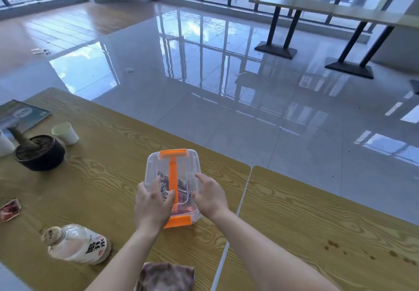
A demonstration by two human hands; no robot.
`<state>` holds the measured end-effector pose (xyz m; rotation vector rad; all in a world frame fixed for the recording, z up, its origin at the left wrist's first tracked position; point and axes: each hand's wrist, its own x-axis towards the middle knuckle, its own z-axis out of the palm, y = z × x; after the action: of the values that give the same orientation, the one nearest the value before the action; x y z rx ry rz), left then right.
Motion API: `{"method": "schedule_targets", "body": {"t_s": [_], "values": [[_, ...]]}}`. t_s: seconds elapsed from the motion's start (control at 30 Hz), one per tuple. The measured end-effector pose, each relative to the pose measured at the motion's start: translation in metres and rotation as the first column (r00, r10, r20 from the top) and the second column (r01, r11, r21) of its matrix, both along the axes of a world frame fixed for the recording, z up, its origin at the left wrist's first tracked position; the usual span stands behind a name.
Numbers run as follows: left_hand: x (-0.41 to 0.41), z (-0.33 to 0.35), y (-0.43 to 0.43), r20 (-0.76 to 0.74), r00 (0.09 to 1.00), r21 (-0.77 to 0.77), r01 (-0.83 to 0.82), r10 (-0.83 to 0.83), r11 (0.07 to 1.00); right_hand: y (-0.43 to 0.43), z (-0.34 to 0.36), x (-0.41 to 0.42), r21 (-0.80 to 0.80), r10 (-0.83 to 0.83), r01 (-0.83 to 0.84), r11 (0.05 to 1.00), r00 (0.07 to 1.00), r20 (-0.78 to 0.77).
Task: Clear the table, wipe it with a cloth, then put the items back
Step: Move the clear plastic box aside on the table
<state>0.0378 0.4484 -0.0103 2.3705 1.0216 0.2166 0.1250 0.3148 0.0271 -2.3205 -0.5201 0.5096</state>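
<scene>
Desk (90, 177): wood-grain, loaded; a second one abuts at 3 o'clock, with dark spots.

Box (181, 168): clear, orange handle, flat on the desk at centre. Left grip (152, 206) clasps its 9 o'clock side and lid, right grip (209, 196) its 3 o'clock side.

Pot (40, 154) at 10 o'clock, bottle (77, 244) lying at 7, cloth (165, 277) folded at 6, cup (65, 133) just beyond the pot.

We judge the clearing step is in hand, wiping not yet begun. Next move calls for a level two-handed lift of the box off the desk. Pot, bottle and cup then need to come off too.
</scene>
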Motion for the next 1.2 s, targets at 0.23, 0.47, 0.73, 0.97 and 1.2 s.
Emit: {"method": "schedule_targets", "body": {"t_s": [0.23,0.47,0.73,0.97,1.2], "values": [[0.001,0.002,-0.005,-0.105,0.991,0.214,0.105,-0.084,0.971,-0.005,0.001,0.001,0.018,0.069,-0.069,0.997,0.998,0.002],[0.004,0.012,-0.024,-0.113,0.972,0.315,0.230,-0.204,0.921,-0.028,0.006,-0.001,-0.002,0.079,-0.079,0.997,0.993,0.085],[0.010,0.023,-0.070,-0.111,0.938,0.311,0.347,-0.329,0.885,-0.080,0.012,-0.005,-0.048,0.025,-0.018,0.999,0.990,0.141],[0.019,0.038,-0.127,-0.107,0.879,0.345,0.471,-0.465,0.812,-0.138,0.021,-0.011,-0.071,-0.041,0.059,0.996,0.972,0.230],[0.027,0.046,-0.195,-0.117,0.799,0.363,0.587,-0.590,0.724,-0.220,0.026,-0.026,-0.113,-0.121,0.166,0.980,0.937,0.329]]}}
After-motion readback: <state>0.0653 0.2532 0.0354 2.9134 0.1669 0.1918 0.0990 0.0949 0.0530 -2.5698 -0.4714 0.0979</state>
